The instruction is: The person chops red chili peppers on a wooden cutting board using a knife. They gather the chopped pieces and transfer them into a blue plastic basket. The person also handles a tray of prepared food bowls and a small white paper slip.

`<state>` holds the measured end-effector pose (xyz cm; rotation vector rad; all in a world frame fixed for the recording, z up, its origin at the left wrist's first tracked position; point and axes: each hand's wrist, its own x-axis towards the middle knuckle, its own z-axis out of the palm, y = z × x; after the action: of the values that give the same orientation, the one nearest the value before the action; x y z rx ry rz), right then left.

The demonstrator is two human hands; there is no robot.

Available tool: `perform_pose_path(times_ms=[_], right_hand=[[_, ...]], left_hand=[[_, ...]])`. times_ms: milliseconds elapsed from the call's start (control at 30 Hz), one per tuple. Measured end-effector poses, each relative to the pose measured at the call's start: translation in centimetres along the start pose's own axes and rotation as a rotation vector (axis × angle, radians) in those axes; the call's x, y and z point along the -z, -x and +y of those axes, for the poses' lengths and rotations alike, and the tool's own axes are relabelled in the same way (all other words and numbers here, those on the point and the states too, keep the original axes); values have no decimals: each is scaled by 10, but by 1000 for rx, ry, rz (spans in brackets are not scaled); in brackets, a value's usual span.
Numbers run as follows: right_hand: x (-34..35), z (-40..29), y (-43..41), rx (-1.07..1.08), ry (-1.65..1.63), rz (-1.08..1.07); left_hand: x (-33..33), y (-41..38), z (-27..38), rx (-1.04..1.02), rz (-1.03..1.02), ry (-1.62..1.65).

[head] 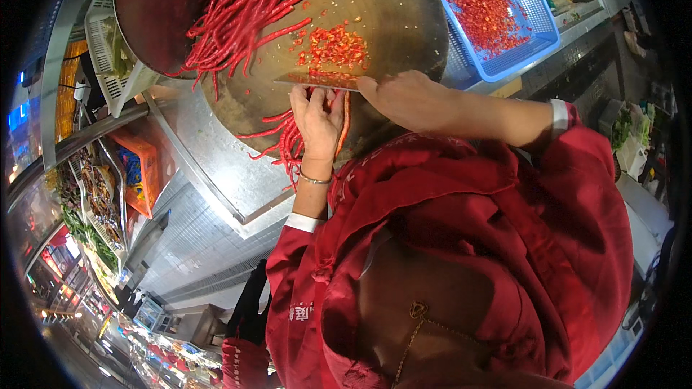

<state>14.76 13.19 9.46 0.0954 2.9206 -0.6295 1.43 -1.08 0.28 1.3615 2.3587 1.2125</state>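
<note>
My right hand (400,98) grips a cleaver (316,80), its blade lying crosswise over a round wooden chopping block (400,27). Bits of red chili cling to the blade. Pressed against the near side of the blade, my left hand (318,121) holds down a bunch of long red chilies (291,138), whose ends stick out to the left and toward me. Just past the blade sits a small heap of chopped chili (338,47). Farther back on the block lies a big pile of whole red chilies (246,16).
A blue plastic basket (550,38) at the back right holds chopped chili. To the left are a dark round board (157,11), a white slotted basket (100,38) with green vegetables and an orange crate (146,173). A steel counter (208,146) runs under the block.
</note>
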Motion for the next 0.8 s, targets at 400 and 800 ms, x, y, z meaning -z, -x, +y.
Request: perform_pose_path(times_ms=[400, 800], right_hand=[[8, 6, 11, -27, -91, -69], [-26, 14, -20, -47, -211, 11]], left_hand=[[3, -1, 13, 45, -17, -42], [-1, 6, 20, 63, -44, -138]])
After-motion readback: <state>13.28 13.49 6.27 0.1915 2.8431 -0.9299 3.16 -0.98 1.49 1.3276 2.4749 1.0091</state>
